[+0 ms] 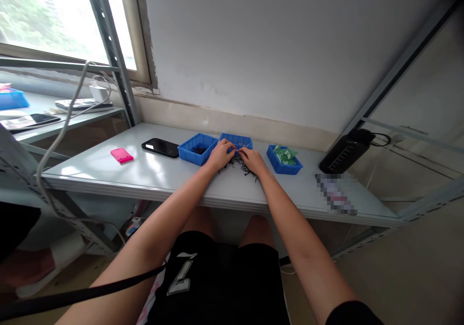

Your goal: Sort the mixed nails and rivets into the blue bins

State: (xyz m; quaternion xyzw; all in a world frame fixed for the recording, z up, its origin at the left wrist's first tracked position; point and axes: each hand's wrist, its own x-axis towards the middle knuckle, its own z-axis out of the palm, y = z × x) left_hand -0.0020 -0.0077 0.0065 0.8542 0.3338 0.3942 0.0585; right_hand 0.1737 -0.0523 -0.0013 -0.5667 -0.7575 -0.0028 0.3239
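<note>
The left hand (220,154) and right hand (253,161) meet over a pile of small dark metal pieces (243,166) on the desk (174,177), fingers curled. I cannot tell whether either grip pinches one. Separating a single piece would likely call for a fine fingertip pinch. Blue trays crowd the pile at 10 (188,152), 12 (235,139) and 2 o'clock (286,169), with a phone (160,147) out at 9.

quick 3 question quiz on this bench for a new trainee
1. True or false: the black phone lies left of the left blue bin.
2. Which blue bin holds the green packets? A left, B middle, C right.
3. Fill in: the left hand and right hand meet at a pile of small dark ___.
Key: 1 true; 2 C; 3 parts.
</note>
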